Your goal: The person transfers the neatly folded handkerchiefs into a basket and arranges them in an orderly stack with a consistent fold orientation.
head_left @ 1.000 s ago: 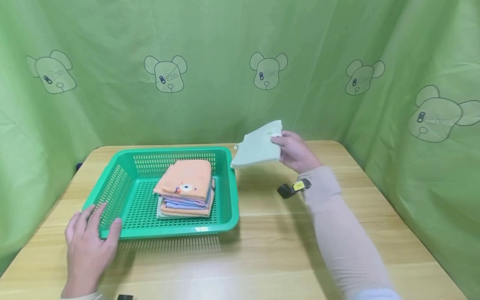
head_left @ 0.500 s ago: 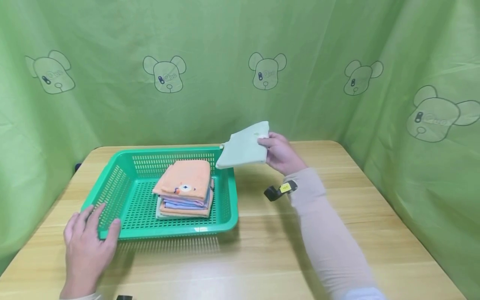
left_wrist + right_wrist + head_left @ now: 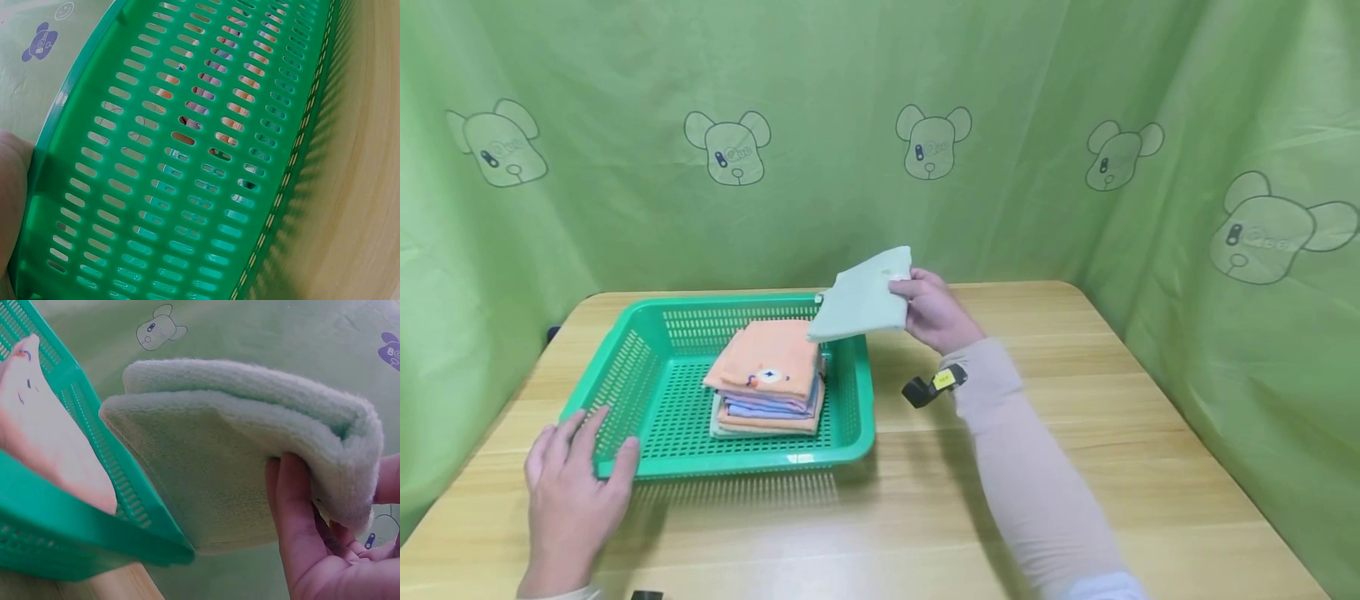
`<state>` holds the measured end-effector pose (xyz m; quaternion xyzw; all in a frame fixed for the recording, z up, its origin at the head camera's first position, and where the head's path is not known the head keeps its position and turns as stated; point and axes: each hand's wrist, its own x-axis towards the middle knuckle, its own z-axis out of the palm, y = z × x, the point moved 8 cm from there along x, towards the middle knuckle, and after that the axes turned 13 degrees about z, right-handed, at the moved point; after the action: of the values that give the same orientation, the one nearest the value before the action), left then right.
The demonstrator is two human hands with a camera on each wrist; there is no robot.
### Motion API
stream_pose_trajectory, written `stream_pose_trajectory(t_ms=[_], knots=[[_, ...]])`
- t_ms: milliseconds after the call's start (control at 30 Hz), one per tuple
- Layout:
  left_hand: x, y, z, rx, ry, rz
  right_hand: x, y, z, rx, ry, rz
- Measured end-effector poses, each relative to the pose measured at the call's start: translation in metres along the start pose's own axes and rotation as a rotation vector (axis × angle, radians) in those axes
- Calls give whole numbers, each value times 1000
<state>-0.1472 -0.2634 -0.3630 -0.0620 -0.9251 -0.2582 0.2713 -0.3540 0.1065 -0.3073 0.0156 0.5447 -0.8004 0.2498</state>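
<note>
My right hand (image 3: 938,312) pinches a folded pale green towel (image 3: 861,296) by its right edge, thumb on top. The towel is tilted in the air, its left corner over the right part of the green plastic basket (image 3: 745,463). In the right wrist view, the towel's thick folded layers show, with fingers (image 3: 294,506) against the underside. Inside the basket lies a stack of folded towels (image 3: 767,354), an orange one with an embroidered face on top. My left hand (image 3: 572,496) rests at the basket's front left corner, fingers spread over the rim.
A light wood table (image 3: 880,550) bears the basket. Green curtains (image 3: 835,208) printed with bear heads surround its back and sides. A black wrist-camera mount (image 3: 934,385) sticks out below my right wrist, to the right of the basket.
My right hand has moved left with the pale green towel, bringing it from beside the basket to over its right rim. The left hand and basket have stayed almost in place.
</note>
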Motion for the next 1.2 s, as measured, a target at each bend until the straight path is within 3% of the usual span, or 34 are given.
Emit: stream_pose_trajectory(t_ms=[867, 1200], knots=[[0, 1, 0, 7, 4, 12, 21, 28, 43, 111, -81, 42], [1, 3, 0, 1, 16, 25, 32, 46, 60, 131, -46, 89]])
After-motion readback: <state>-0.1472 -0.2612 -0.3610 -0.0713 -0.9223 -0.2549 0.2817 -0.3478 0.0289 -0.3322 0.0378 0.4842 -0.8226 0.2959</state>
